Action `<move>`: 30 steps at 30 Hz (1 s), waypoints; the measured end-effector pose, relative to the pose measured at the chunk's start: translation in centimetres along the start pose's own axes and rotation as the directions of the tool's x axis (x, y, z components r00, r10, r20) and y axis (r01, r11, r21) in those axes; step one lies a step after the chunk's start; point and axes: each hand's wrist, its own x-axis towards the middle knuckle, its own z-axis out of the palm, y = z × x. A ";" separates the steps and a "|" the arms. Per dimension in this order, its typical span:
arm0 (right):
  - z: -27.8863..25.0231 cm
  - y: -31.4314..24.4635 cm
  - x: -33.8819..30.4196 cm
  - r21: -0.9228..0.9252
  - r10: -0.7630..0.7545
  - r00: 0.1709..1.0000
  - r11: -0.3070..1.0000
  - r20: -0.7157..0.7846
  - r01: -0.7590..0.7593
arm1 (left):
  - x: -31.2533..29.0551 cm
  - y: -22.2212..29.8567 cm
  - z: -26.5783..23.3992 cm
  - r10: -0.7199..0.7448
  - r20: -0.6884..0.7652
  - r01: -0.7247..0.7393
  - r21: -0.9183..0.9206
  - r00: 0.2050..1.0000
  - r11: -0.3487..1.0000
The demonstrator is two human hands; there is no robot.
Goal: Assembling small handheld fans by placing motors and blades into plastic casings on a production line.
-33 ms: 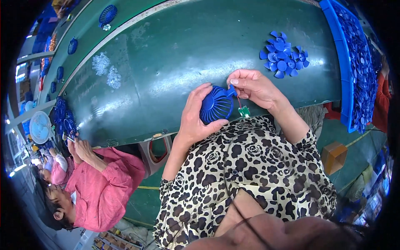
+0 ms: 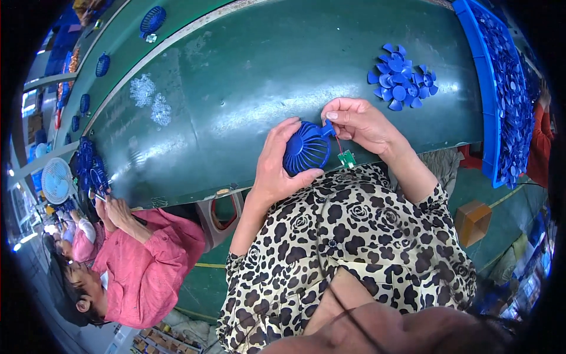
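Observation:
My left hand is wrapped round the ribbed side of a round blue fan housing, above the near edge of the green table. The housing's short stem points up and to the right. At the stem's end, the thumb and fingers of my right hand are pinched together; whether a wire end is also between them cannot be made out. A red wire runs down from there to a small green circuit board, which hangs free below my right hand.
Blue fan blades lie piled on the table at the right. A blue crate full of blades stands beyond them. Small clear parts lie at the left. A co-worker in pink sits at my left; blue housings rest farther back.
The hanging circuit board has swung slightly to the right and turned a little. Both hands and the fan housing have stayed in place.

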 end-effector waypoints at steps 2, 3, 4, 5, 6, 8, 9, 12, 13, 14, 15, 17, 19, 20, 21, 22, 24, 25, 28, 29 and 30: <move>0.0 0.0 0.0 0.017 0.003 1.000 1.000 -0.005 -0.003 | 0.1 0.0 0.0 -0.005 0.007 0.005 -0.006 1.000 1.000; 0.1 0.0 0.0 0.033 0.004 1.000 0.999 -0.007 -0.004 | 0.1 -0.1 0.0 -0.007 0.008 0.007 -0.008 1.000 1.000; 0.0 0.1 0.0 0.033 0.006 1.000 0.999 -0.007 -0.006 | 0.2 -0.1 0.0 0.003 0.007 -0.003 0.006 1.000 1.000; -0.1 0.1 0.0 0.025 0.003 1.000 1.000 -0.007 -0.002 | 0.2 -0.2 0.0 0.012 0.006 -0.012 0.021 1.000 1.000; -0.1 0.1 0.0 0.018 -0.001 1.000 1.000 -0.007 0.001 | 0.2 -0.2 0.0 0.011 0.005 -0.011 0.020 1.000 1.000; -0.3 0.1 -0.1 -0.012 -0.009 1.000 1.000 -0.017 0.009 | 0.2 -0.3 0.1 0.011 -0.003 -0.011 0.013 1.000 1.000; -0.3 0.0 -0.1 -0.041 -0.018 0.999 0.999 -0.027 0.016 | 0.3 -0.4 0.1 0.011 -0.002 -0.011 0.011 1.000 1.000; -0.2 0.0 -0.2 -0.105 -0.056 0.998 0.993 -0.019 0.053 | 0.1 -0.5 0.1 -0.015 -0.009 0.015 0.001 1.000 1.000; -0.2 0.0 -0.2 -0.104 -0.056 0.998 0.993 -0.020 0.054 | 0.1 -0.8 0.3 -0.008 -0.020 0.008 0.000 1.000 1.000; -0.3 0.1 -0.1 -0.119 -0.056 0.998 0.992 -0.039 0.051 | 0.0 -1.0 0.4 -0.001 -0.031 0.001 -0.001 1.000 1.000; -0.3 0.2 -0.1 -0.133 -0.056 0.997 0.990 -0.057 0.048 | 0.0 -1.0 0.4 0.000 -0.030 0.000 -0.001 1.000 1.000; -0.2 0.3 -0.2 -0.140 -0.065 0.996 0.989 -0.058 0.056 | -0.1 -0.9 0.5 -0.012 -0.038 0.012 0.006 0.999 1.000; -0.1 0.3 -0.3 -0.146 -0.073 0.995 0.987 -0.061 0.064 | 0.0 -1.1 0.5 0.002 -0.043 -0.002 -0.002 0.999 1.000; -0.2 0.3 -0.3 -0.184 -0.100 0.993 0.979 -0.062 0.087 | 0.1 -1.2 0.5 0.016 -0.050 -0.017 -0.010 0.999 1.000; -0.2 0.4 -0.4 -0.222 -0.126 0.990 0.969 -0.062 0.109 | 0.1 -1.2 0.5 0.015 -0.048 -0.016 -0.011 0.999 1.000; -0.2 0.4 -0.4 -0.220 -0.125 0.990 0.969 -0.062 0.108 | 0.2 -1.2 0.4 0.007 -0.036 -0.008 -0.024 0.999 1.000; -0.3 0.6 -0.3 -0.245 -0.168 0.985 0.957 -0.045 0.153 | 0.2 -1.2 0.2 -0.002 -0.024 0.001 -0.037 1.000 0.999; -0.3 0.7 -0.3 -0.244 -0.168 0.985 0.958 -0.046 0.152 | 0.2 -1.2 0.0 0.004 -0.010 -0.004 -0.038 1.000 0.999; -0.6 1.0 -0.2 -0.265 -0.207 0.977 0.945 -0.039 0.190 | 0.4 -1.4 -0.1 0.008 0.001 -0.008 -0.061 1.000 0.998; -0.8 1.1 -0.2 -0.301 -0.228 0.973 0.930 -0.021 0.212 | 0.4 -1.4 0.0 0.007 -0.003 -0.008 -0.083 1.000 0.997; -0.9 1.1 -0.3 -0.336 -0.249 0.969 0.912 -0.002 0.234 | 0.4 -1.4 0.0 0.006 -0.001 -0.006 -0.082 1.000 0.997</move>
